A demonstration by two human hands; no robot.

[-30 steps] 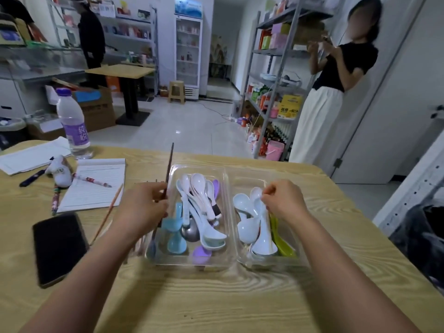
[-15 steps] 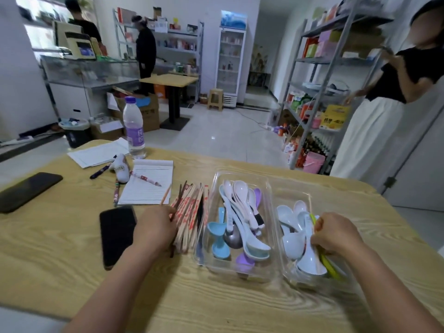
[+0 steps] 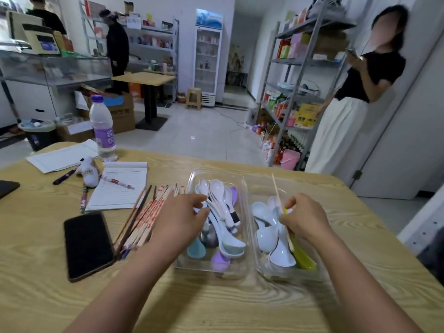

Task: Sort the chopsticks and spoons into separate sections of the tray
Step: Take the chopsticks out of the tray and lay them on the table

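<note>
Well, right hand (image 3: 304, 218) fingers pinch chopstick (image 3: 276, 188), lower end hidden; left hand (image 3: 179, 218) fingers relaxed.

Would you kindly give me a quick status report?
Left hand open over left spoons. Right hand pinching one chopstick among right spoons. Chopstick pile outside tray, beside phone.

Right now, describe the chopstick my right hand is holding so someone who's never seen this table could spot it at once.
Find the clear plastic tray on the wooden table and go to its right-hand section, full of white spoons. The right hand pinches a single pale chopstick there. It sticks up and away above the spoons, unlike the red-printed chopsticks lying flat left of the tray.
</note>
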